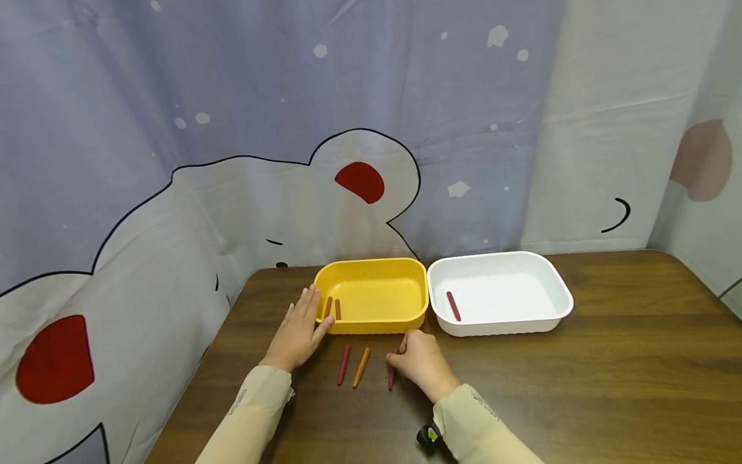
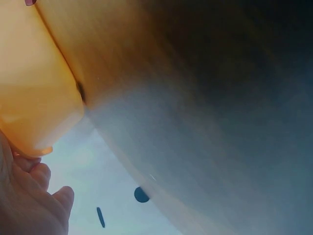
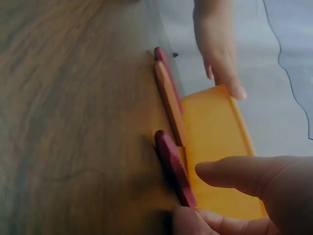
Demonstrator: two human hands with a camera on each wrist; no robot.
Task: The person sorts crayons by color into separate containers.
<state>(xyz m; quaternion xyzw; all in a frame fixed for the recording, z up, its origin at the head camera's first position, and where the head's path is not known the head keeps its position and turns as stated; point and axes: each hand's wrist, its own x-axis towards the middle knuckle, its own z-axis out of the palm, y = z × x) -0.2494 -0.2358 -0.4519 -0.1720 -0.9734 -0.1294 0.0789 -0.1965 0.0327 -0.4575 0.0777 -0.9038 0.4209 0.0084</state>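
Note:
My left hand (image 1: pixel 294 335) lies with straight fingers against the left edge of the yellow tray (image 1: pixel 377 327), thumb at its front corner. In front of this tray, my right hand (image 1: pixel 422 361) reaches down over a dark red crayon (image 1: pixel 391 379). Thumb and fingers (image 3: pixel 230 171) stand on either side of that crayon in the right wrist view, a gap showing beside the thumb. Another dark red crayon (image 1: pixel 344 365) and an orange crayon (image 1: pixel 361 367) lie between my hands. Two orange-brown crayons (image 1: pixel 338 309) are inside the yellow tray, at its left end.
To the right of the yellow tray stands a white tray (image 1: pixel 504 327), holding one dark red crayon (image 1: pixel 453 306). Both sit near the back of the brown wooden table (image 1: pixel 626 374). A printed curtain (image 1: pixel 464 129) hangs behind the table and along its left side.

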